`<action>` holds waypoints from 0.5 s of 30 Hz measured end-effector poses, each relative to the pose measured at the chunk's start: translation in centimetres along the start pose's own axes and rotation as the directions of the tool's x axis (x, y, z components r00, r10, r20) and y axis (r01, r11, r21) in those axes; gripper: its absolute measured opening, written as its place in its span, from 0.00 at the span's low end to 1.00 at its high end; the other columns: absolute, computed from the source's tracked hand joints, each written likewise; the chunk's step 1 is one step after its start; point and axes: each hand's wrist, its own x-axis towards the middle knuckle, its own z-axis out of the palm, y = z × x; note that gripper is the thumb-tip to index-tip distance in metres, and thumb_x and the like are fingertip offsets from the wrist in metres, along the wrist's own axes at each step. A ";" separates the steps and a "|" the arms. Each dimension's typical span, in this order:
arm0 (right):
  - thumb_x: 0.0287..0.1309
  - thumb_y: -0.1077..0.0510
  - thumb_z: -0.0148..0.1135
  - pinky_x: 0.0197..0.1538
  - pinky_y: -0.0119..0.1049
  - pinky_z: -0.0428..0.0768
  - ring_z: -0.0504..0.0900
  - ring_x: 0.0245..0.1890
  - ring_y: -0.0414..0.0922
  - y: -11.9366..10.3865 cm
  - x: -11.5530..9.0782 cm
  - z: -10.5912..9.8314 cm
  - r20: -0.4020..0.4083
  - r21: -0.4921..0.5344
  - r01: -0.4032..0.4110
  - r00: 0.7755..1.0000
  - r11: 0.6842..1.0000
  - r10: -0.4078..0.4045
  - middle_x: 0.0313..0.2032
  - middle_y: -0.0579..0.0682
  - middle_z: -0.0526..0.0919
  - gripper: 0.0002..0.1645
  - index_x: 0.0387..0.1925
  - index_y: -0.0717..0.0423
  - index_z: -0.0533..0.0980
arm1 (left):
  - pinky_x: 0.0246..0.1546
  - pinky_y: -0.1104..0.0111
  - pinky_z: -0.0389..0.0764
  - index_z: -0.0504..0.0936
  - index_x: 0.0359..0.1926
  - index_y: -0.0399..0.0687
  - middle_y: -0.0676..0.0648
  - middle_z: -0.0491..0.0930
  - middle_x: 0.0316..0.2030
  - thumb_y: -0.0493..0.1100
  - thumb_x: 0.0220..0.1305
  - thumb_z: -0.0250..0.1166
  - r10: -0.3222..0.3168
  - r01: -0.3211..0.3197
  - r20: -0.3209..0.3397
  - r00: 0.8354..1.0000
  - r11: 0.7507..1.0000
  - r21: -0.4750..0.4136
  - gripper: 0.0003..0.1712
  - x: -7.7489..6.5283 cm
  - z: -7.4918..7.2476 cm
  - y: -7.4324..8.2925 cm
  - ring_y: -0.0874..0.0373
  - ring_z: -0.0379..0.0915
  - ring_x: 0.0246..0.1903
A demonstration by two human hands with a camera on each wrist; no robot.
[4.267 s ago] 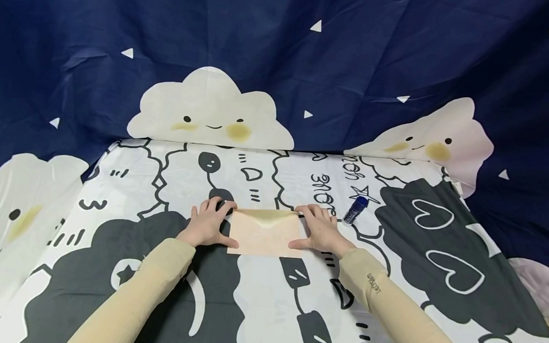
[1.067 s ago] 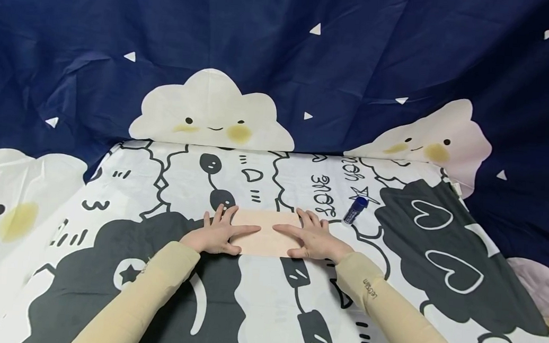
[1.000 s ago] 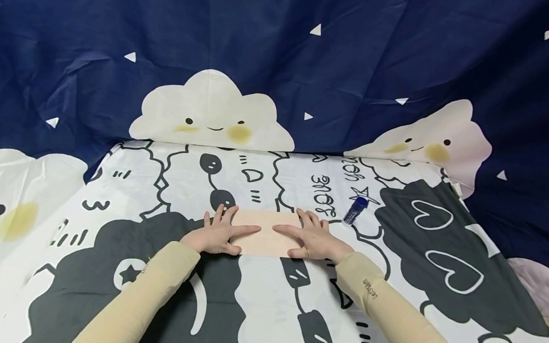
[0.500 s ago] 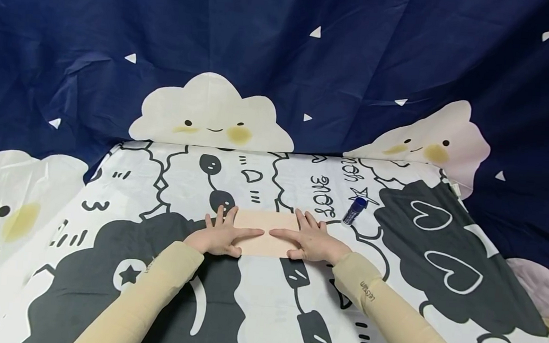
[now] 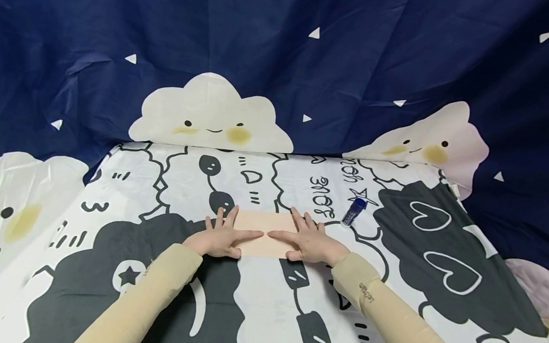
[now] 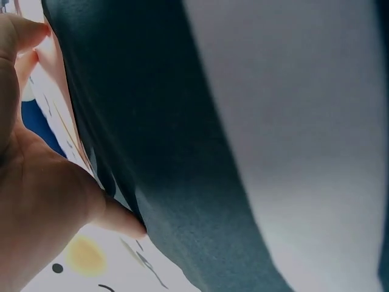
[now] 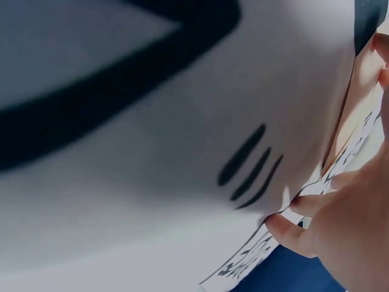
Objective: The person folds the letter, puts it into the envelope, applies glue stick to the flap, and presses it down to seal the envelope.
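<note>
A plain peach paper envelope (image 5: 265,249) lies flat on the printed cloth, in the middle of the head view. My left hand (image 5: 218,240) rests on its left part with fingers spread, one straight finger reaching across the paper. From the other side my right hand (image 5: 316,243) mirrors this, and the two pointing fingertips nearly meet near the centre. Each wrist view shows spread fingers on the paper and cloth: the left hand (image 6: 45,188) and the right hand (image 7: 349,228). To the right lies a blue-capped glue stick (image 5: 354,212).
A white cloth (image 5: 265,309) with black and grey drawings covers the work surface. Behind its far edge hangs a navy curtain (image 5: 274,38) with white triangles and smiling clouds.
About four seconds ago the envelope showed a pale yellow V-shaped area along its top; its face is plain now. Both hands moved from its side edges inward, fingers straightened across it.
</note>
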 end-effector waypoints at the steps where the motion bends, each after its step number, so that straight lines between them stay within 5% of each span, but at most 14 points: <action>1: 0.61 0.37 0.54 0.62 0.76 0.50 0.40 0.70 0.75 0.0 -0.1 0.0 0.002 0.004 -0.007 1.000 1.000 0.007 0.74 0.66 0.32 0.36 0.69 0.26 0.57 | 0.63 0.29 0.35 0.56 0.69 0.81 0.34 0.25 0.73 0.46 0.63 0.58 0.003 -0.003 -0.006 1.000 1.000 0.001 0.37 0.0 0.0 -0.1 0.27 0.17 0.70; 7: 0.60 0.36 0.55 0.65 0.74 0.48 0.42 0.72 0.70 0.2 -0.5 0.4 -0.041 0.043 -0.029 0.999 0.999 0.030 0.74 0.64 0.34 0.38 0.70 0.31 0.56 | 0.65 0.32 0.36 0.57 0.69 0.76 0.33 0.29 0.74 0.50 0.64 0.60 -0.016 0.015 -0.045 0.999 1.000 -0.023 0.35 -0.4 -0.1 -0.4 0.30 0.22 0.72; 15: 0.57 0.33 0.56 0.64 0.69 0.53 0.48 0.72 0.63 0.8 -1.1 0.8 -0.109 0.037 -0.048 0.993 0.998 0.052 0.74 0.58 0.45 0.42 0.71 0.34 0.55 | 0.64 0.30 0.39 0.61 0.69 0.69 0.42 0.43 0.75 0.60 0.59 0.64 -0.021 0.019 -0.185 0.983 1.000 -0.013 0.38 -0.9 0.6 -1.6 0.36 0.33 0.74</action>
